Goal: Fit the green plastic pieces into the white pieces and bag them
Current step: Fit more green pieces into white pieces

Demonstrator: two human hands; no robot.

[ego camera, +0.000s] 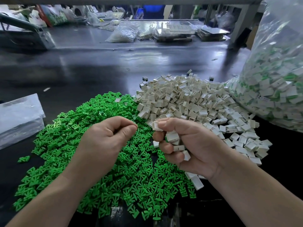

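A wide heap of small green plastic pieces [124, 169] covers the dark table in front of me. Behind it to the right lies a heap of white box-shaped pieces [188, 99]. My right hand [188, 148] grips a handful of white pieces; one is pinched at its thumb tip and others show between the curled fingers. My left hand [106, 140] hovers over the green heap with fingers curled and thumb against the forefinger; nothing shows in it. A big clear bag [277, 82] of assembled white-and-green pieces stands at the right.
A folded clear plastic bag [19, 118] lies at the left table edge. Far across the dark table [91, 69] sit more plastic bags [123, 34] and flat trays [173, 32]. Loose white pieces are scattered near the right front edge.
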